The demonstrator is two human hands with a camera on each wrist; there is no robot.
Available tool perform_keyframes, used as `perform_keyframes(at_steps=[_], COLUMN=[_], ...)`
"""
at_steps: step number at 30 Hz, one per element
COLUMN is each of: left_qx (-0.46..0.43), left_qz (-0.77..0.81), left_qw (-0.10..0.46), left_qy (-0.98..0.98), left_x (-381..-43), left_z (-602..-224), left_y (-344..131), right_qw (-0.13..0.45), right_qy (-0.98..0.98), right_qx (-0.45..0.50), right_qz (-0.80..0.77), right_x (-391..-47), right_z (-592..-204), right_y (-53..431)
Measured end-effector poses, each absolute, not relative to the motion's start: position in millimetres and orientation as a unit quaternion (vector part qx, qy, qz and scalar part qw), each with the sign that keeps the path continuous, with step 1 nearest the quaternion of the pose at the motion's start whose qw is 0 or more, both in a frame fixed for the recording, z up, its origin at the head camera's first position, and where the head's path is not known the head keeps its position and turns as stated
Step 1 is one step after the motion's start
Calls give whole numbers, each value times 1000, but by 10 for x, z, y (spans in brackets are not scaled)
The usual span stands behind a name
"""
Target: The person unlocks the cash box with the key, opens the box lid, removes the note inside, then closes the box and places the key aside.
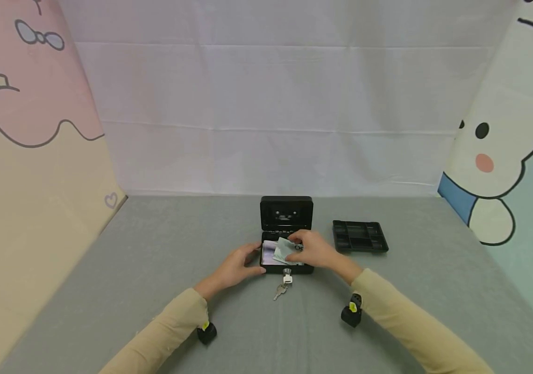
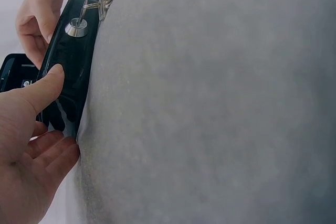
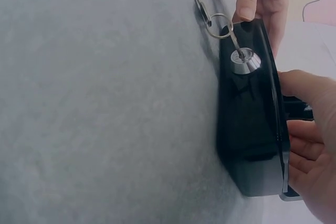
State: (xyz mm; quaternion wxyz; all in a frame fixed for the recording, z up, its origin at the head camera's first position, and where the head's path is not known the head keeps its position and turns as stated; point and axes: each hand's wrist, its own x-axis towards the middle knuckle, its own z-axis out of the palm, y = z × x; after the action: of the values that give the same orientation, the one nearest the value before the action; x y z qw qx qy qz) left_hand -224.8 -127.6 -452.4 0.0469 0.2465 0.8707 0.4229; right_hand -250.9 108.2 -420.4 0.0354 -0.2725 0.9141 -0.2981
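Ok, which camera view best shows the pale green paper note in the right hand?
The head view: it looks into the open black rectangular box, where the right hand holds the pale green paper note. Neither wrist view shows it; both face the box's outer front.

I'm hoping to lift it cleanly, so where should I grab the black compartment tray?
I'd pinch the right rim of the black compartment tray, coming from its right, thumb inside, fingers outside. It lies flat, compartments facing up, so the raised outer wall likely gives purchase; that side faces away from the cash box and right hand.
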Motion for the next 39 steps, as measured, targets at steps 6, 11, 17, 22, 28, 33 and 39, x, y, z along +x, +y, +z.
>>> perform_keyframes(at_steps=[6,11,17,22,28,33,39], left_qx=[250,253,257,253,257,260,259], left_qz=[429,425,420,421,427,428,425], left_qw=[47,43,41,44,43,40,38], left_qy=[867,868,869,870,866,864,866], left_x=[-2246,-2250,-2249,-2250,-2248,-2253,-2262], left_z=[-4513,-4513,-4514,-4516,-4517,-4526,-4537], left_y=[-1276,-1276,-1279,-1282,-1285,-1286,-1288], right_qw=[33,22,5,2,13,31,47], right_qy=[923,923,923,928,937,942,944], right_qx=[-276,-294,-304,-295,-281,-275,-272], right_qz=[-265,-247,-237,-227,-207,-190,-180], right_x=[-2509,-2518,-2525,-2535,-2545,-2542,-2558], right_z=[-4203,-4209,-4216,-4215,-4186,-4151,-4149], right_y=[1041,1026,1013,1002,985,969,953])
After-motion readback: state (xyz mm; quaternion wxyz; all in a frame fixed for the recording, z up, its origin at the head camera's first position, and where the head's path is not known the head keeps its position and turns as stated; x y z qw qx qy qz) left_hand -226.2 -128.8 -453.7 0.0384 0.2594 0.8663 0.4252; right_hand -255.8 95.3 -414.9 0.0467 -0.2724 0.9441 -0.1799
